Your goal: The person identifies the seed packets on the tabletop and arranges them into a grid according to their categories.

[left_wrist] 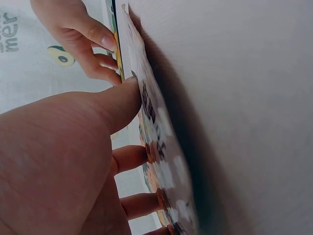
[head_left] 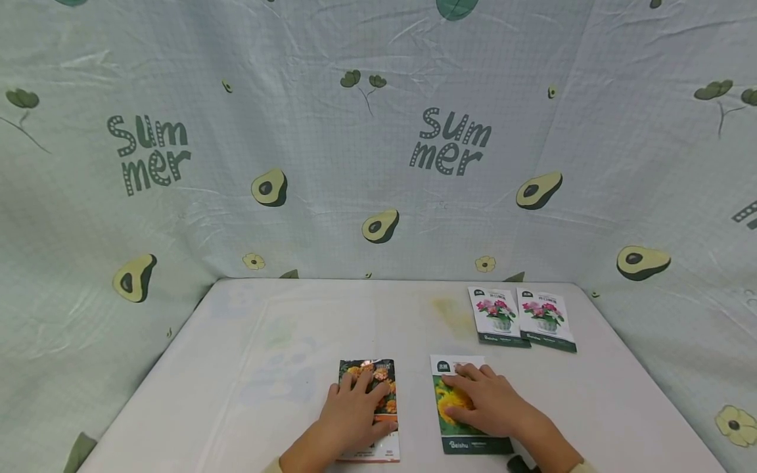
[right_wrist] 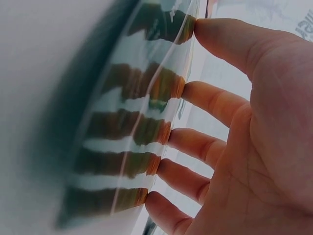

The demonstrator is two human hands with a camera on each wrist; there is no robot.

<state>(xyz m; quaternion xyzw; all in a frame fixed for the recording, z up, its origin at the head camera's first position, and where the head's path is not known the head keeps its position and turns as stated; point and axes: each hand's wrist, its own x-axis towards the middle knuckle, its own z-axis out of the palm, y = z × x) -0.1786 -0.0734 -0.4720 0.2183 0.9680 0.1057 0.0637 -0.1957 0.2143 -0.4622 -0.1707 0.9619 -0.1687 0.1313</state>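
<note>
In the head view my left hand [head_left: 351, 414] rests on a flower seed packet [head_left: 388, 450] with orange blooms, its fingers spread over the picture. My right hand [head_left: 487, 402] lies across a second seed packet [head_left: 476, 445], which shows a yellow flower and a dark green bottom band. In the left wrist view, the left thumb and fingertips touch the face of the orange packet [left_wrist: 164, 142]. The right wrist view has the fingertips pressing on the glossy packet [right_wrist: 132, 127], whose surface reflects them. Both packets lie on the white table.
Two matching packets with pink potted flowers, a left one [head_left: 499, 315] and a right one [head_left: 545, 318], lie at the back right of the white table [head_left: 284, 381]. Behind the table hangs a pale curtain [head_left: 331, 157] printed with avocados.
</note>
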